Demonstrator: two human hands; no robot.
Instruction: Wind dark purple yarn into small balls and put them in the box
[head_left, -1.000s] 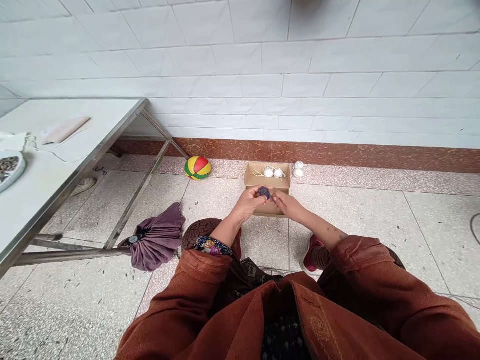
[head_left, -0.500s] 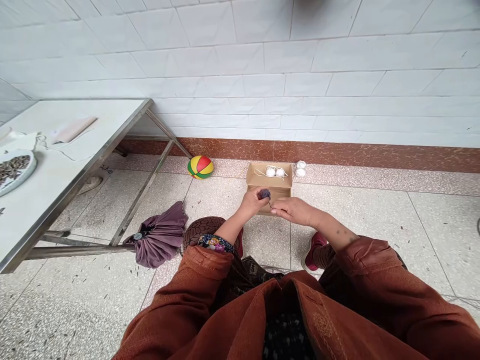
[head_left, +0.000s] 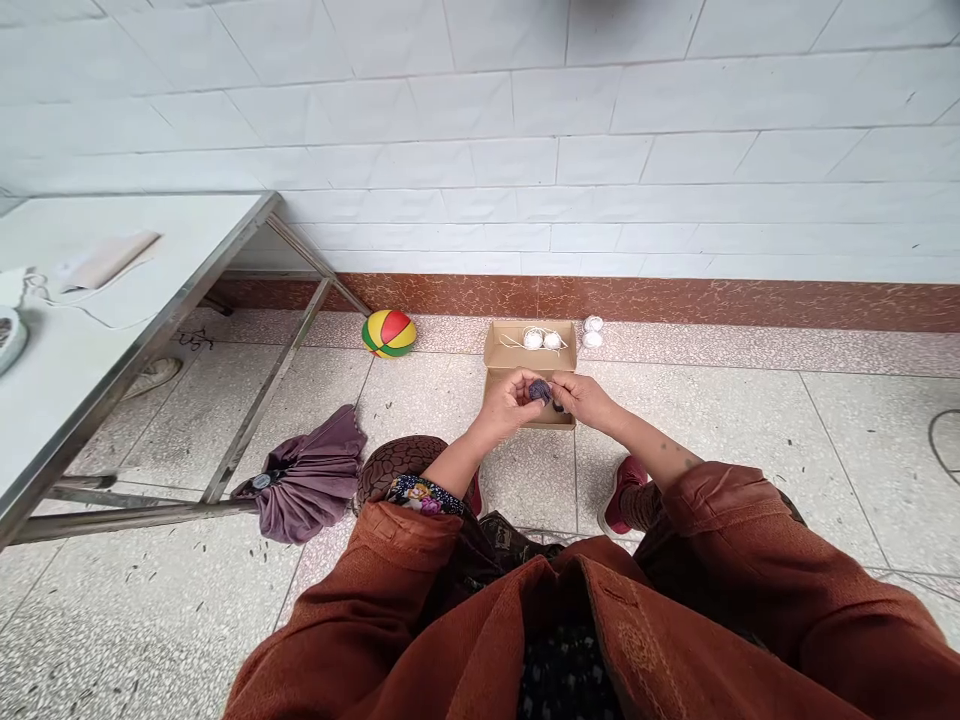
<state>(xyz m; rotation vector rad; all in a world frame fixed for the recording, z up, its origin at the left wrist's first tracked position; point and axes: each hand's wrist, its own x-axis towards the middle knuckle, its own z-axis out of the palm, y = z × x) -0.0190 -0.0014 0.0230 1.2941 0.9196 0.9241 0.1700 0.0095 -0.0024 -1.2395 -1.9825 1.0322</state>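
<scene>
A small dark purple-grey ball of yarn [head_left: 540, 391] is gripped in the curled fingers of my left hand [head_left: 507, 408]. Close against its right side, my right hand [head_left: 589, 402] has thumb and forefinger pinched together on the ball's yarn strand, which is mostly hidden now. Both hands are above an open cardboard box [head_left: 492, 347] on the floor. Two white balls of yarn [head_left: 533, 340] with loose strands lie in the far part of the box. Something small and dark shows under my right fingertips, too small to name.
Two more white balls [head_left: 592, 332] stand right of the box by the wall. A yellow, red and green ball [head_left: 389, 333] lies to the left. A steel-framed table [head_left: 180, 240] fills the left side, with a folded purple umbrella [head_left: 307, 480] near its leg.
My right hand has moved up from below the yarn ball to its right side, closing the gap between the hands. The view has shifted slightly to the right.
</scene>
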